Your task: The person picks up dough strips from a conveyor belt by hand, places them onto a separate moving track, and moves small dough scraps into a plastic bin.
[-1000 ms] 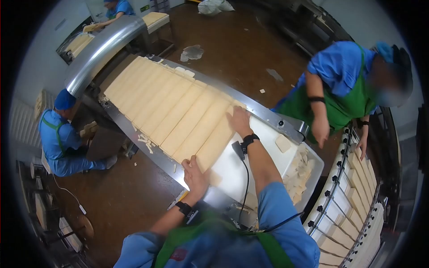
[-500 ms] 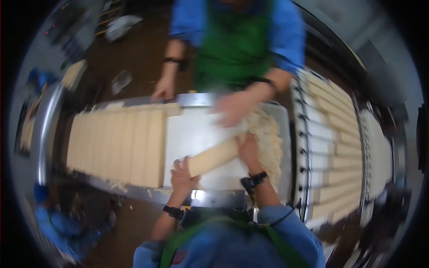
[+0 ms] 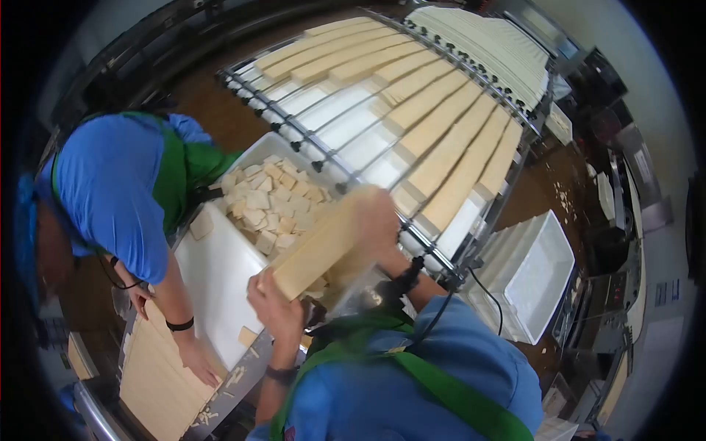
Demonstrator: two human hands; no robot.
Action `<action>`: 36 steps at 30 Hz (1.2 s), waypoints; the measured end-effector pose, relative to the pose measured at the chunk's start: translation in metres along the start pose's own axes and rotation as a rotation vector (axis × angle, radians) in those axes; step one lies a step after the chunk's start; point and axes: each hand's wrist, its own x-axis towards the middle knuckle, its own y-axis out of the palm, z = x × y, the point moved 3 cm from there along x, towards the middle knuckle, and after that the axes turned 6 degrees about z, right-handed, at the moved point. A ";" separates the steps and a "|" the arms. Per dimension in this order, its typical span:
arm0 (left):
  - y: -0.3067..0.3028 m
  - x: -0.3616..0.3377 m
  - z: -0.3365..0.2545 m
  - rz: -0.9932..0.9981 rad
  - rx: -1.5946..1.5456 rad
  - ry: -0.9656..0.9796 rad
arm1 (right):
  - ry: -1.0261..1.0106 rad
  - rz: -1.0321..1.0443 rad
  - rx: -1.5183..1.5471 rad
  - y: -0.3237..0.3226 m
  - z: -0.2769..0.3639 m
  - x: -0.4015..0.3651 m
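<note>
A long pale block (image 3: 320, 239) is held up between my two hands, tilted, above a white bin of cut pieces (image 3: 254, 195). My left hand (image 3: 276, 305) grips its near lower end. Around the far end is my right hand (image 3: 379, 224), blurred by motion, beside the edge of the slatted conveyor (image 3: 353, 176). Rows of similar long blocks (image 3: 434, 165) lie in the conveyor's lanes. To the left of the bin is a white work surface (image 3: 213, 283).
Across the table a co-worker in blue and green leans over, both hands at a set of pale blocks (image 3: 162, 375) at the lower left. A white crate (image 3: 526, 283) stands right of the conveyor. Crumbs lie along the metal table edge (image 3: 243, 382).
The view has turned right toward the conveyor. Both my hands have lifted the block off the white surface and carried it over the bin. The co-worker's hands are now at the blocks.
</note>
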 end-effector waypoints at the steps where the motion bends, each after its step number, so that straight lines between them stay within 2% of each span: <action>1: 0.002 0.001 -0.037 0.109 -0.069 0.071 | 0.026 -0.080 0.050 -0.038 -0.017 0.011; 2: 0.006 0.002 -0.069 0.218 -0.136 0.140 | 0.050 -0.160 0.101 -0.078 -0.030 0.022; 3: 0.011 0.003 -0.095 0.226 -0.139 0.151 | 0.099 -0.196 0.092 -0.110 -0.051 0.029; 4: 0.020 0.002 -0.119 0.368 -0.220 0.212 | 0.146 -0.228 0.083 -0.139 -0.075 0.034; 5: 0.031 -0.003 -0.140 0.509 -0.299 0.273 | 0.166 -0.289 0.033 -0.158 -0.107 0.038; 6: 0.041 -0.009 -0.158 0.514 -0.300 0.279 | 0.234 -0.292 0.045 -0.180 -0.126 0.041; 7: 0.053 -0.016 -0.175 0.646 -0.364 0.299 | 0.239 -0.297 0.044 -0.197 -0.146 0.041; 8: 0.064 -0.024 -0.190 0.775 -0.427 0.318 | 0.297 -0.236 0.036 -0.209 -0.170 0.043; 9: 0.072 -0.030 -0.203 0.777 -0.425 0.323 | 0.354 -0.174 0.031 -0.219 -0.193 0.044; 11: 0.089 -0.046 -0.225 1.008 -0.525 0.328 | 0.382 -0.109 -0.005 -0.230 -0.227 0.048; 12: 0.101 -0.052 -0.231 1.055 -0.528 0.357 | 0.375 0.051 -0.124 -0.230 -0.241 0.051; 13: 0.109 -0.055 -0.235 1.055 -0.526 0.359 | 0.365 0.211 -0.242 -0.227 -0.253 0.054; 14: 0.115 -0.057 -0.241 1.088 -0.488 0.346 | 0.365 0.210 -0.240 -0.221 -0.269 0.058; 16: 0.132 -0.059 -0.249 1.119 -0.446 0.330 | 0.221 0.335 -0.426 -0.200 -0.290 0.068; 17: 0.145 -0.056 -0.250 1.116 -0.518 0.280 | 0.222 0.335 -0.420 -0.203 -0.282 0.070; 18: 0.156 -0.054 -0.251 1.112 -0.589 0.230 | 0.222 0.236 -0.499 -0.215 -0.263 0.073; 19: 0.165 -0.053 -0.255 1.111 -0.583 0.232 | 0.222 0.135 -0.578 -0.224 -0.251 0.076; 20: 0.172 -0.052 -0.262 1.082 -0.548 0.236 | 0.222 0.131 -0.574 -0.223 -0.254 0.074; 22: 0.182 -0.054 -0.276 1.050 -0.515 0.242 | 0.165 -0.035 -0.525 -0.227 -0.257 0.063; 24: 0.186 -0.054 -0.286 0.953 -0.463 0.133 | 0.100 -0.037 -0.470 -0.230 -0.255 0.043; 25: 0.187 -0.052 -0.290 0.950 -0.464 0.139 | 0.037 -0.037 -0.417 -0.231 -0.254 0.032; 27: 0.186 -0.050 -0.289 0.973 -0.473 0.155 | -0.039 0.013 -0.235 -0.227 -0.255 0.007; 29: 0.191 -0.052 -0.281 0.974 -0.456 0.161 | -0.014 0.231 -0.040 -0.220 -0.244 -0.024; 31: 0.202 -0.055 -0.270 0.860 -0.511 0.419 | -0.090 0.428 0.060 -0.210 -0.230 -0.056; 32: 0.199 -0.055 -0.272 0.931 -0.509 0.328 | -0.120 0.434 0.089 -0.214 -0.209 -0.063; 35: 0.201 -0.056 -0.267 0.972 -0.569 0.376 | -0.154 0.430 0.124 -0.231 -0.167 -0.073; 36: 0.203 -0.054 -0.265 0.940 -0.564 0.465 | -0.154 0.443 0.143 -0.234 -0.165 -0.075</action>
